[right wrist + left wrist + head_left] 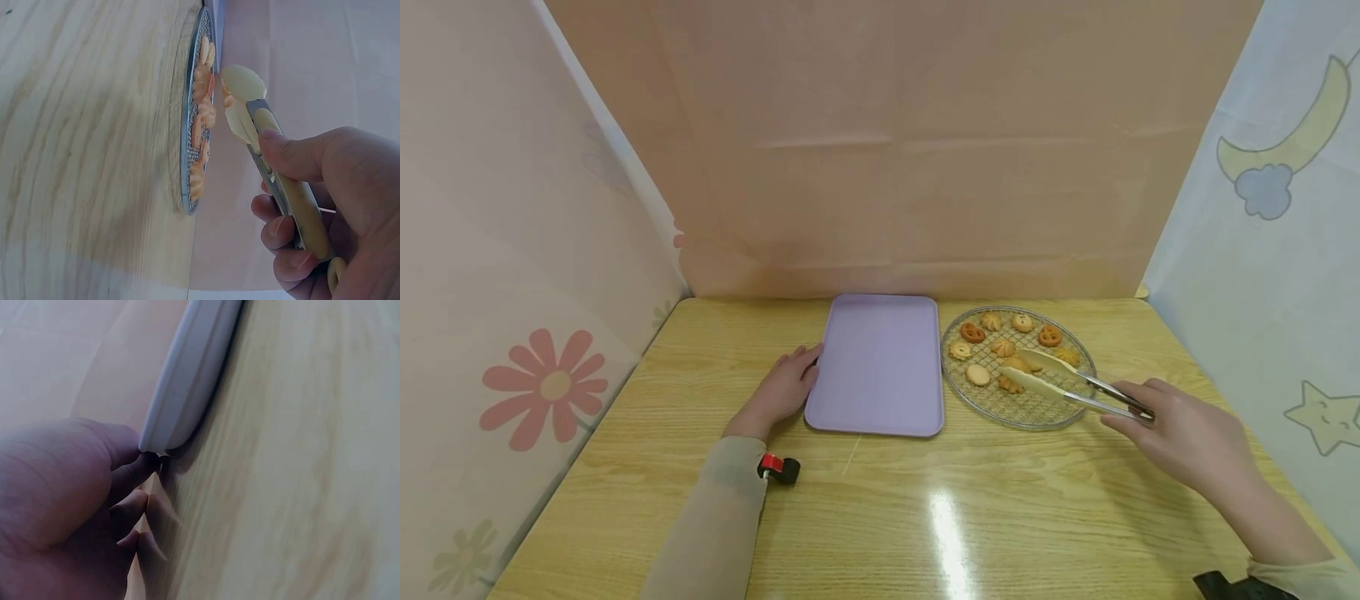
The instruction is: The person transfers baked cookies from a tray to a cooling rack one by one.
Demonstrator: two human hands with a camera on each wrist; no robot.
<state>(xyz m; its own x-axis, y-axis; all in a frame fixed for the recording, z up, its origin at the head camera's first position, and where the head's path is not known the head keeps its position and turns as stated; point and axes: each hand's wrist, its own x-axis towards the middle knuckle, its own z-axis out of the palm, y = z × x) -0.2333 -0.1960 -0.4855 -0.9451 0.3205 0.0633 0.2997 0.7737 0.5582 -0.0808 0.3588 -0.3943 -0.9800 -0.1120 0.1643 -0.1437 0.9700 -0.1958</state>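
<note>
My right hand (1187, 429) grips a pair of metal tongs (1101, 390) with pale yellow tips and handle grips. The tips hang over a round wire mesh rack (992, 408), and a golden biscuit (227, 97) shows between them. Several cookies lie on the mesh, among them a pretzel-shaped one (972, 332), a smooth oval one (977, 375) and ridged ones. Left of the rack lies a flat lilac tray (880, 367), its surface bare. My left hand (782, 387) rests at the tray's left edge, its thumb (122, 442) and forefinger touching the rim.
The light wooden table (850, 517) carries the tray and rack side by side near its back. A pinkish-tan backdrop (887, 150) rises behind it. Patterned panels stand on both sides, one with a flower (553, 387), the other with a moon (1288, 142).
</note>
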